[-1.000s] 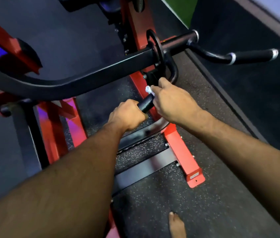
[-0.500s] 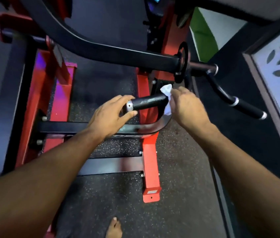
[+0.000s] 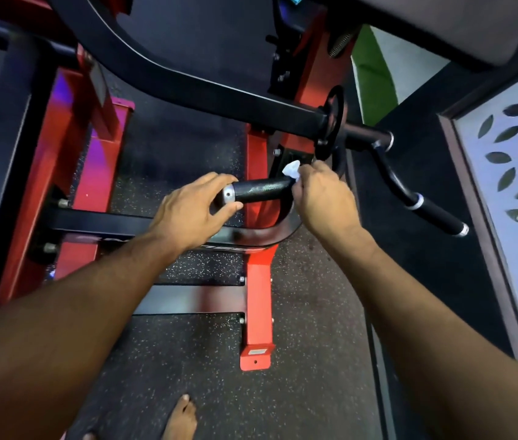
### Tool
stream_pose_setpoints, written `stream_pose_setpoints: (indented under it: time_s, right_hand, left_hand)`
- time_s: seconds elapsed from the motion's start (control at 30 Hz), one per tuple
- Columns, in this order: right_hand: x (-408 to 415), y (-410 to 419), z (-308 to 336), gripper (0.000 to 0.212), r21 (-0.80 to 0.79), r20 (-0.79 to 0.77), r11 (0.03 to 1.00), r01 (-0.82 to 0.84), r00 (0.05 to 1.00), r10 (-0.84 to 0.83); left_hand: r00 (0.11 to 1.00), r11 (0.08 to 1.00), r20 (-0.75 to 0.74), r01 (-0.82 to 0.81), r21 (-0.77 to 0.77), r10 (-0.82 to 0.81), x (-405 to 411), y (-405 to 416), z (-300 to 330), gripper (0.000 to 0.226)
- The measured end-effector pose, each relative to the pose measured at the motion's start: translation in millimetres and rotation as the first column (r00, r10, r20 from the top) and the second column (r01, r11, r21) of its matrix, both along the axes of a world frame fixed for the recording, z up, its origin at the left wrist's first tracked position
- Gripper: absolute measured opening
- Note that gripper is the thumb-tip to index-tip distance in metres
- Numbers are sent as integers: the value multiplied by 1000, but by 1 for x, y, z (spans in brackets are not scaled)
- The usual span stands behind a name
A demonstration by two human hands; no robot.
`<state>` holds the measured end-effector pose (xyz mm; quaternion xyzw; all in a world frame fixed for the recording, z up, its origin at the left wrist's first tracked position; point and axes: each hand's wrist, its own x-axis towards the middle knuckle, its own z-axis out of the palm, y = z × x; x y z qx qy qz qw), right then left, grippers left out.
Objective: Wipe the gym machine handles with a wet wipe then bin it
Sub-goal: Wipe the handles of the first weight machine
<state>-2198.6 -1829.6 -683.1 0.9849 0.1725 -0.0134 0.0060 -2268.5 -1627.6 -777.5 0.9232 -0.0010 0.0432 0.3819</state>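
A short black textured handle with a silver end cap juts out from the red and black gym machine. My left hand curls loosely around the capped end, thumb under it and fingers over the top. My right hand pinches a crumpled white wet wipe against the handle's inner end, where it meets the frame. A second black handle with silver rings angles down to the right, untouched.
A curved black lever arm crosses above the hands. Red frame legs stand on speckled rubber flooring. A white panel with leaf cut-outs lines the right side. My bare foot shows at the bottom.
My left hand has let go of its full grip and now cups only the capped end. The right hand with the wipe has stayed at the handle's inner end. The view swung left.
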Motion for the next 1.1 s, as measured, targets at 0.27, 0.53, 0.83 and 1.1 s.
stream_pose_setpoints:
  time_s: [0.27,0.53,0.83,1.1]
  right_hand:
    - [4,-17,4,20,59,46,990,127,990,-130]
    - [-28,17,-8,18,41,-5,991,-123,992,124]
    - [-35,67,-9,22,42,-25,996,-80,996,81]
    - [-43,19,-19,37,31,44,997,-68,997,67]
  left_hand:
    - [998,998,-51,22,53,-19,1,2,6,42]
    - [997,994,-74,31,107,-23,0,2,13,44]
    - [995,992,-99,42,117,-30,-2,1,20,40]
    - [989,989,-130,82,119,-66,1,6,25,40]
